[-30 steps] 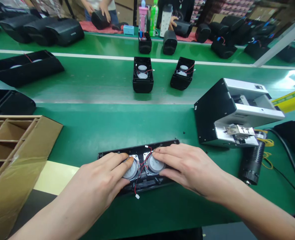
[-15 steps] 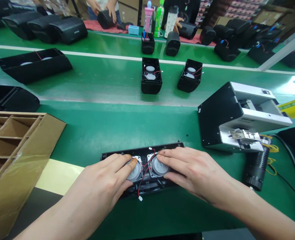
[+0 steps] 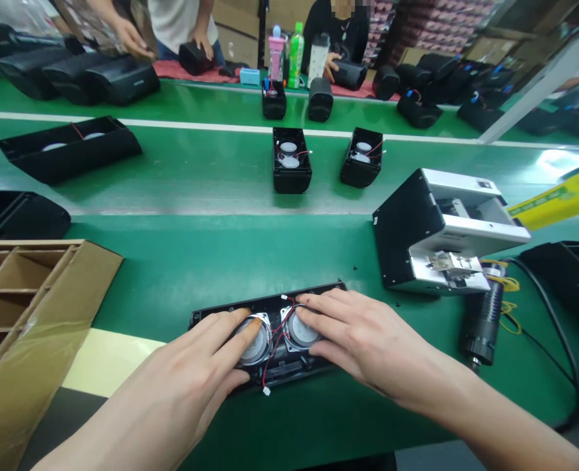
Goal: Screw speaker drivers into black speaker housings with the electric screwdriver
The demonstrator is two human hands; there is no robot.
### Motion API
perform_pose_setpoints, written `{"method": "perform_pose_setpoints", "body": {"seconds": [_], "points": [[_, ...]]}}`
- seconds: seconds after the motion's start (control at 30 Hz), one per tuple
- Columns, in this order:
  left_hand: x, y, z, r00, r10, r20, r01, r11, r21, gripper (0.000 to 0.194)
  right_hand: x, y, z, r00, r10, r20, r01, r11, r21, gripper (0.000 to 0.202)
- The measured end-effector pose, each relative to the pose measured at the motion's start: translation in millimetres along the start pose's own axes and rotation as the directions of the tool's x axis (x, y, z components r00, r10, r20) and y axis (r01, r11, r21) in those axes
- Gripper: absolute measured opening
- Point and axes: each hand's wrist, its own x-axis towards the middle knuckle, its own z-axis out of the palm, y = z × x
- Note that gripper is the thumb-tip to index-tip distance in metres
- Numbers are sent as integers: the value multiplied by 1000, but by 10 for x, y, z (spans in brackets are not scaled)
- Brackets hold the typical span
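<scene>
Green bench (image 3: 230, 255); left hand (image 3: 195, 366), right hand (image 3: 352, 333) partly hiding black housing (image 3: 289, 371).

Upper left: one co-worker's hand (image 3: 199, 40) now on the black speaker (image 3: 191, 59), previously two; another hand (image 3: 135, 40) stretched out farther left. Lower centre: left hand's (image 3: 191, 369) thumb dropped lower, baring more speaker driver (image 3: 256, 347).

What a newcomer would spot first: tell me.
Probably the bare left hand and right hand at front centre, each touching a round grey metal driver in a long black plastic housing. Next, the boxy black-and-silver machine to their right. Beyond, two open black box-shaped housings stand on the glossy green surface.
</scene>
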Motion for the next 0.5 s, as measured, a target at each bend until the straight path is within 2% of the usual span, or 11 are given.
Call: {"method": "perform_pose_setpoints", "body": {"seconds": [0.07, 0.1, 0.13, 0.17, 0.2, 0.23, 0.27, 0.3, 0.37, 0.5], "points": [[-80, -1, -38, 998, 7, -65, -5, 999, 32, 39, -112, -6, -93, 993, -22, -119, 27, 999, 35, 29], [-103, 10, -52, 994, 13, -111, -8, 999, 42, 41, -211, 8, -161, 976, 11, -215, 0, 999, 55, 26], [-103, 33, -62, 987, 24, -159, -18, 999, 41, 42, -338, 39, -241, 941, 96, -326, -75, 994, 75, 24], [-77, 68, -65, 979, 40, -198, -34, 999, 31, 42, -490, 87, -326, 864, 242, -441, -221, 970, 98, 24], [-22, 113, -62, 973, 59, -224, -56, 998, 18, 41, -659, 153, -409, 724, 437, -534, -440, 889, 131, 23], [59, 167, -52, 969, 76, -236, -76, 997, 9, 38, -836, 238, -484, 517, 621, -589, -665, 725, 181, 21], [159, 223, -34, 967, 90, -240, -91, 996, 8, 35, -1011, 339, -544, 272, 763, -587, -846, 480, 231, 24], [270, 275, -7, 969, 94, -230, -93, 996, 18, 33, -1176, 453, -582, 115, 875, -471, -946, 241, 217, 30], [488, 352, 69, 980, 69, -185, -62, 997, 40, 30, -1450, 701, -577, -2, 916, -400, -979, 79, 187, 42], [743, 354, 252, 999, -17, -39, 18, 999, 26, 36, -1740, 1153, -305, -117, 933, -341, -974, -41, 221, 48]]}}
